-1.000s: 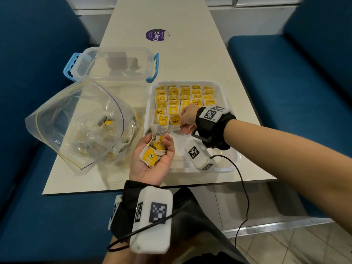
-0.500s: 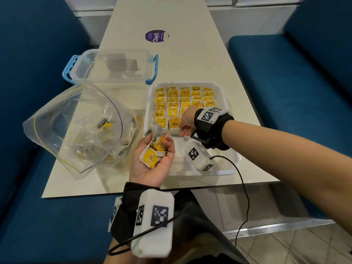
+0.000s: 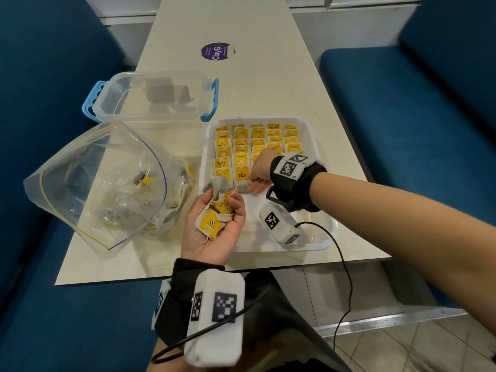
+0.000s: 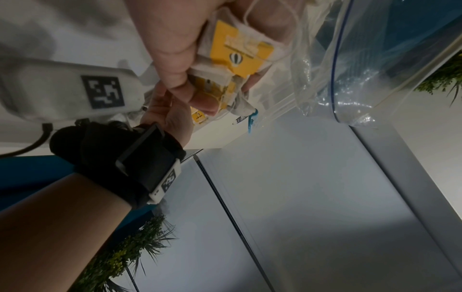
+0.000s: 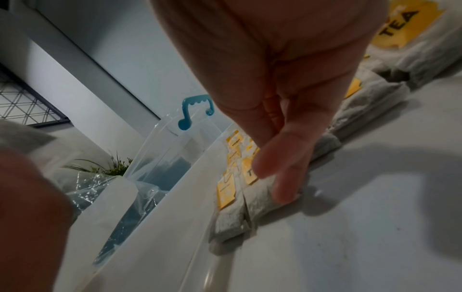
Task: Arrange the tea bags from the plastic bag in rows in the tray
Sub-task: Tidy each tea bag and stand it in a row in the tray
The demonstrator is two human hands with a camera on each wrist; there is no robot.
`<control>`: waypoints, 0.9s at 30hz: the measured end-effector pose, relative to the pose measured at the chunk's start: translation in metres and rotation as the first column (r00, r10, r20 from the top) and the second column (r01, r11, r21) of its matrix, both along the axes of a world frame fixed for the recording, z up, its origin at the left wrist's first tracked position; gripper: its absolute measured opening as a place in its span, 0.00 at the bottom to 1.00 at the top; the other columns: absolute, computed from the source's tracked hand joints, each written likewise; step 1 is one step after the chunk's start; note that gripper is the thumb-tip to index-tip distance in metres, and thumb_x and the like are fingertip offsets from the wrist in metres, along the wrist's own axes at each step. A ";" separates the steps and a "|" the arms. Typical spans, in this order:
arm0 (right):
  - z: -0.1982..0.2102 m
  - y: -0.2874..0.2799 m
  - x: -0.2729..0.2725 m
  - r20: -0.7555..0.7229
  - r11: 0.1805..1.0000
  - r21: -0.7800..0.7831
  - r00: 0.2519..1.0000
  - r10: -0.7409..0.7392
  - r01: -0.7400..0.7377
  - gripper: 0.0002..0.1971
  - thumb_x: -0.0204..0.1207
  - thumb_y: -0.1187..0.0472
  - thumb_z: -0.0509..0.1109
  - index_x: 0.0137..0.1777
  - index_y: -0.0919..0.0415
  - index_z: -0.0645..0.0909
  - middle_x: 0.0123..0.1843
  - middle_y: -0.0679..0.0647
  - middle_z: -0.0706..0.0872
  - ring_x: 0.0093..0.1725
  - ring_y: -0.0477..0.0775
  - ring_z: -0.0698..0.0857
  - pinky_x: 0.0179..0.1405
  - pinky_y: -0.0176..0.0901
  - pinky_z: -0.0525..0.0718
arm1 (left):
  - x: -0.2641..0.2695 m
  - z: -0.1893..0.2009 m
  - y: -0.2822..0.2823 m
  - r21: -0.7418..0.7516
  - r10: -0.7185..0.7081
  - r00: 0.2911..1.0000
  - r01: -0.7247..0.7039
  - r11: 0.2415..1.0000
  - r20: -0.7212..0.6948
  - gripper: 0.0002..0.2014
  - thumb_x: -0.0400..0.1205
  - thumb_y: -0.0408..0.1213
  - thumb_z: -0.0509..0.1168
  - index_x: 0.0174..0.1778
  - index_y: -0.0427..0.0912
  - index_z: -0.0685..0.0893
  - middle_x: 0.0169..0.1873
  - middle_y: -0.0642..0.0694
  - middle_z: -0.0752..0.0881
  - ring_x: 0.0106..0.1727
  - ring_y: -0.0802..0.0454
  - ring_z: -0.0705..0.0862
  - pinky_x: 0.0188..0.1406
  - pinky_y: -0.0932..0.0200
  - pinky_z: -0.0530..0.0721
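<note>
A white tray [image 3: 316, 247] holds rows of tea bags [image 3: 257, 143] with yellow tags, filling its far half. My right hand [image 3: 259, 170] reaches over the nearest row, and its straight fingertips [image 5: 282, 189] press on a grey tea bag [image 5: 260, 199] lying at that row's front edge. Just left of the tray, my left hand [image 3: 214, 245] is palm up, its fingers curled round several loose tea bags [image 3: 210, 224], whose yellow tags [image 4: 240, 53] show beside the thumb. The clear plastic bag [image 3: 102, 189] lies open on the left with more tea bags inside.
A clear lidded container [image 3: 153, 98] with blue handles stands behind the plastic bag. The tray's near half [image 5: 350, 217] is bare white floor. A round purple sticker [image 3: 217, 51] sits on the far table. Blue benches flank the table, whose front edge is close to me.
My right hand has edged slightly left and nearer along the closest row, down onto a tea bag. The left hand keeps its bundle in the same place.
</note>
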State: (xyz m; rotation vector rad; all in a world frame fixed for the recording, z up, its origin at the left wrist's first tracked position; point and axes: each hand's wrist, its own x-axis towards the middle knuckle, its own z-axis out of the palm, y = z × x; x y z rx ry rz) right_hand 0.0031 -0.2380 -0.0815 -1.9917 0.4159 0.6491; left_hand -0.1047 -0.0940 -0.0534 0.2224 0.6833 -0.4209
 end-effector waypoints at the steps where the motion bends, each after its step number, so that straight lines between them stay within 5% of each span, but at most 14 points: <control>1: -0.001 0.001 0.001 -0.015 1.000 -0.013 1.000 -0.001 0.001 0.07 0.74 0.73 0.66 0.36 0.65 0.75 0.38 0.61 0.85 0.23 0.51 0.86 0.29 0.37 0.85 | 0.001 -0.003 0.000 -0.015 0.010 1.000 -0.009 1.000 0.019 0.17 0.71 0.34 0.64 0.53 0.28 0.80 0.38 0.35 0.84 0.35 0.46 0.82 0.28 0.62 0.85; 5: -0.004 0.008 -0.001 -0.078 0.998 -0.052 0.996 -0.038 0.034 0.08 0.77 0.70 0.65 0.36 0.69 0.78 0.34 0.63 0.89 0.38 0.66 0.89 0.50 0.48 0.86 | 0.000 -0.001 0.001 -0.062 0.006 0.999 -0.003 0.998 0.050 0.16 0.71 0.34 0.64 0.52 0.28 0.80 0.37 0.34 0.84 0.36 0.46 0.82 0.28 0.62 0.85; 8: -0.004 0.005 0.000 -0.078 0.998 -0.016 0.995 -0.059 0.058 0.08 0.78 0.70 0.63 0.37 0.70 0.78 0.33 0.65 0.88 0.32 0.62 0.88 0.44 0.48 0.88 | -0.002 0.001 0.000 -0.071 0.004 0.998 0.001 0.997 0.068 0.18 0.71 0.34 0.64 0.55 0.29 0.80 0.38 0.34 0.84 0.35 0.45 0.83 0.28 0.62 0.85; 12: 0.006 -0.001 -0.004 -0.072 1.000 -0.021 0.997 -0.023 0.021 0.02 0.76 0.72 0.65 0.42 0.70 0.78 0.32 0.61 0.86 0.19 0.51 0.85 0.24 0.37 0.84 | -0.001 0.002 0.003 -0.082 0.024 0.998 -0.018 0.996 0.062 0.16 0.72 0.34 0.64 0.52 0.27 0.80 0.37 0.35 0.83 0.32 0.44 0.84 0.29 0.62 0.85; 15: 0.022 -0.001 -0.009 0.008 0.994 -0.104 0.999 0.033 -0.032 0.07 0.75 0.71 0.67 0.51 0.75 0.78 0.41 0.62 0.86 0.27 0.49 0.88 0.32 0.40 0.88 | -0.001 0.005 0.006 -0.091 0.039 0.995 -0.031 0.995 0.088 0.13 0.70 0.32 0.66 0.45 0.25 0.81 0.36 0.34 0.83 0.33 0.44 0.83 0.27 0.61 0.85; 17: 0.037 0.000 -0.012 0.022 0.989 -0.139 0.999 0.045 -0.042 0.09 0.78 0.67 0.67 0.50 0.75 0.78 0.38 0.64 0.88 0.32 0.55 0.89 0.38 0.44 0.89 | -0.002 0.006 0.008 -0.102 0.058 0.991 -0.046 0.994 0.119 0.16 0.63 0.28 0.70 0.45 0.24 0.82 0.37 0.33 0.83 0.32 0.43 0.83 0.26 0.59 0.85; 20: 0.069 0.000 -0.025 0.162 0.998 -0.055 0.986 0.035 -0.026 0.07 0.80 0.65 0.66 0.45 0.70 0.76 0.33 0.61 0.84 0.26 0.52 0.86 0.23 0.39 0.84 | -0.002 0.006 0.008 -0.079 0.049 0.991 -0.040 0.996 0.122 0.18 0.66 0.29 0.68 0.50 0.27 0.80 0.39 0.33 0.84 0.34 0.44 0.83 0.28 0.60 0.85; 24: 0.098 0.001 -0.052 0.430 0.981 -0.089 0.882 0.192 -0.170 0.09 0.79 0.58 0.67 0.51 0.64 0.79 0.40 0.53 0.84 0.34 0.49 0.87 0.25 0.37 0.85 | -0.003 0.009 0.001 -0.052 -0.068 0.987 0.077 0.996 0.144 0.14 0.74 0.36 0.63 0.48 0.28 0.82 0.40 0.36 0.83 0.35 0.45 0.84 0.29 0.61 0.86; 27: 0.104 0.002 -0.069 0.511 0.921 -0.220 0.767 0.390 -0.321 0.13 0.77 0.54 0.69 0.54 0.62 0.84 0.41 0.45 0.83 0.37 0.41 0.82 0.30 0.24 0.79 | -0.006 0.014 -0.010 -0.037 -0.138 0.975 0.147 0.988 0.172 0.13 0.73 0.36 0.63 0.47 0.30 0.82 0.41 0.37 0.83 0.39 0.46 0.84 0.32 0.62 0.87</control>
